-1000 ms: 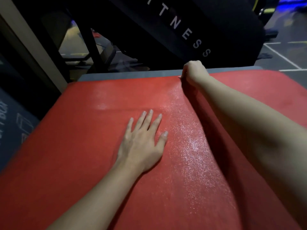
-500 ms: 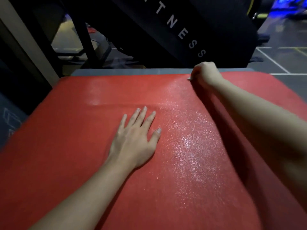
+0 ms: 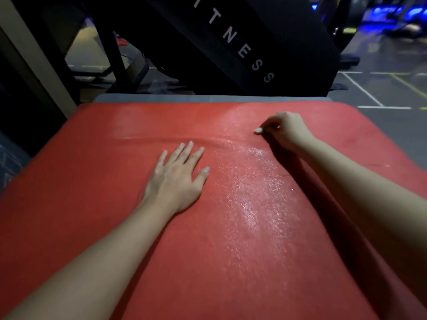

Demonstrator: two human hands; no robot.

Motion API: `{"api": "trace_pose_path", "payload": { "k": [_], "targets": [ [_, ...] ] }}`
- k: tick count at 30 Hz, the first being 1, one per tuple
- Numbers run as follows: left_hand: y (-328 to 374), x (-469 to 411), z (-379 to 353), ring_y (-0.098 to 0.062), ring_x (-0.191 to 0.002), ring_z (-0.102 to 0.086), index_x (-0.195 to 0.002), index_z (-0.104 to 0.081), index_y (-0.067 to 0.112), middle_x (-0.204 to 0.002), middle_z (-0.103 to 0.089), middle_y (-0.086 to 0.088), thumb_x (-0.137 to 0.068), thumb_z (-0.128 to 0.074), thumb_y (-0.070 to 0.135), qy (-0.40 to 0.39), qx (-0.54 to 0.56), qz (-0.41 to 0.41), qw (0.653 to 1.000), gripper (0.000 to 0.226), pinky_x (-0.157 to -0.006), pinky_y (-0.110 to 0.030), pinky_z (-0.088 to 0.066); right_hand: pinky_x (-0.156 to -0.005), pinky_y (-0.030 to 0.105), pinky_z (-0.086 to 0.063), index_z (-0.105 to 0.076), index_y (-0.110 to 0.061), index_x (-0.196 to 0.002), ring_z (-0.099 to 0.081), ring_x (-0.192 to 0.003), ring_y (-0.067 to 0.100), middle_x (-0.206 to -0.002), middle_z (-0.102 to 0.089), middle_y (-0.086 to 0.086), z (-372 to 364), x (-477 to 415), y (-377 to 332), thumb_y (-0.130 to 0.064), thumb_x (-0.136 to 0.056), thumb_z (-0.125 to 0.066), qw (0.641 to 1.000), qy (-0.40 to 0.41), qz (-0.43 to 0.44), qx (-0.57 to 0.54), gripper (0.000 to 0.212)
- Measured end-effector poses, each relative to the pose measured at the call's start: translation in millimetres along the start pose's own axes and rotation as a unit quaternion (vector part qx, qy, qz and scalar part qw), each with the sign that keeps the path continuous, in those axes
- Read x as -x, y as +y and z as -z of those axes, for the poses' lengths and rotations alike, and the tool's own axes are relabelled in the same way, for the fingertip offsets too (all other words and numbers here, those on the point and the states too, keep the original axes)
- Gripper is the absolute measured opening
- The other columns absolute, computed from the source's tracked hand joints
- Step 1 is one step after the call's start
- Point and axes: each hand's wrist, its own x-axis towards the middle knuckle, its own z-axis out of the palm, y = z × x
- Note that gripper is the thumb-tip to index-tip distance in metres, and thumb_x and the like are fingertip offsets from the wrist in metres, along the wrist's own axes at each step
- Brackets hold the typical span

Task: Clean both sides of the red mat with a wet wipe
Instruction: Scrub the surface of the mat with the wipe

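The red mat (image 3: pixel 97 185) fills most of the view, spread flat. A wet, glistening streak runs down its middle right. My left hand (image 3: pixel 176 179) lies flat on the mat with fingers spread, pressing it down near the centre. My right hand (image 3: pixel 285 129) is further away and to the right, fingers curled round a small white wet wipe (image 3: pixel 257 130), of which only a bit shows at the fingertips. The wipe touches the mat a little in from the far edge. A shallow crease runs across the mat just beyond my left fingertips.
A grey mat edge (image 3: pixel 161 98) shows under the far side of the red mat. Behind it stands a black gym machine (image 3: pixel 242 42) with white letters. Grey floor with white and yellow lines (image 3: pixel 369 93) lies to the right. A pale pillar (image 3: pixel 34 56) is at the left.
My right hand with the wipe has drawn back from the mat's far edge toward me and to the right. The left hand has stayed flat in place.
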Motion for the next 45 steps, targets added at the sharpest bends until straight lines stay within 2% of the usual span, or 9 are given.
{"api": "trace_pose_path", "payload": {
  "k": [4,11,15,24,28,32,36,39,45],
  "targets": [
    [0,-1,0,-0.006,-0.155,0.0,-0.161,-0.013,0.038,-0.17,-0.004,0.011,-0.102,-0.019,0.06,-0.002,-0.009,0.004,1.0,0.064,-0.127,-0.042,0.0,-0.073,0.02,-0.036,-0.079,-0.013,-0.099,-0.065,-0.097,0.03,-0.101,-0.072,0.012,-3,20,-10,-0.012,-0.087,-0.072,0.999,-0.003,-0.039,-0.027,0.013],
    [-1,0,-4,-0.008,-0.156,-0.004,-0.16,-0.018,0.037,-0.169,-0.009,0.009,-0.103,-0.022,0.058,0.013,-0.002,0.005,1.0,0.062,-0.127,-0.043,-0.002,-0.069,0.023,-0.033,-0.079,-0.016,-0.094,-0.061,-0.082,0.021,-0.09,-0.07,0.004,26,110,-5,-0.016,-0.086,-0.075,0.999,-0.038,0.005,0.016,0.009],
    [-2,-1,-6,-0.009,-0.155,-0.008,-0.159,-0.023,0.036,-0.169,-0.015,0.008,-0.102,-0.026,0.058,0.024,0.001,0.002,1.0,0.061,-0.127,-0.043,-0.004,-0.072,0.032,-0.044,-0.078,-0.012,-0.091,-0.065,-0.086,0.033,-0.09,-0.069,0.011,16,100,-10,-0.007,-0.084,-0.073,1.0,0.001,0.019,0.012,0.01],
    [0,1,-6,-0.015,-0.153,-0.02,-0.155,-0.037,0.033,-0.165,-0.029,0.002,-0.102,-0.037,0.052,0.057,0.015,0.002,0.998,0.057,-0.126,-0.043,-0.011,-0.065,0.02,-0.03,-0.079,-0.016,-0.087,-0.058,-0.072,0.018,-0.083,-0.067,0.002,54,215,-21,-0.021,-0.084,-0.078,0.999,-0.041,0.032,-0.009,0.006],
    [13,13,16,-0.033,-0.127,-0.051,-0.137,-0.059,0.019,-0.137,-0.058,-0.013,-0.095,-0.037,0.047,0.081,-0.006,0.008,0.997,0.055,-0.108,-0.048,-0.04,-0.069,0.028,-0.036,-0.078,-0.013,-0.089,-0.062,-0.082,0.024,-0.088,-0.068,0.006,54,221,-27,-0.015,-0.086,-0.075,1.0,-0.028,0.0,-0.012,0.005],
    [28,43,35,-0.039,-0.096,-0.059,-0.122,-0.064,0.007,-0.107,-0.062,-0.018,-0.093,-0.043,0.037,0.114,-0.07,-0.037,0.99,0.047,-0.079,-0.049,-0.051,-0.068,0.03,-0.038,-0.077,-0.01,-0.089,-0.061,-0.083,0.025,-0.087,-0.065,0.006,54,240,-39,-0.02,-0.085,-0.078,0.999,0.003,-0.031,-0.043,0.01],
    [34,86,39,-0.041,-0.097,-0.062,-0.124,-0.063,0.008,-0.108,-0.061,-0.018,-0.088,-0.067,0.023,0.12,0.0,-0.038,0.992,0.039,-0.079,-0.049,-0.052,-0.069,0.027,-0.043,-0.077,-0.016,-0.089,-0.059,-0.079,0.016,-0.084,-0.064,-0.002,67,304,-49,-0.032,-0.085,-0.077,0.999,-0.027,-0.015,-0.042,0.017],
    [41,124,34,-0.038,-0.102,-0.062,-0.123,-0.064,0.011,-0.111,-0.061,-0.014,-0.089,-0.068,0.025,0.125,0.069,-0.058,0.988,0.037,-0.083,-0.048,-0.053,-0.068,0.025,-0.043,-0.077,-0.016,-0.09,-0.06,-0.078,0.015,-0.085,-0.065,-0.002,76,327,-52,-0.035,-0.085,-0.075,0.998,-0.02,-0.023,-0.054,0.019],
    [55,187,34,-0.027,-0.106,-0.06,-0.125,-0.061,0.018,-0.113,-0.057,-0.001,-0.092,-0.063,0.043,0.083,0.071,-0.148,0.983,0.041,-0.084,-0.044,-0.053,-0.069,0.026,-0.041,-0.078,-0.013,-0.092,-0.061,-0.077,0.022,-0.082,-0.058,-0.001,69,349,-62,-0.037,-0.087,-0.075,0.998,0.023,-0.03,-0.056,0.025]
  ]
}}
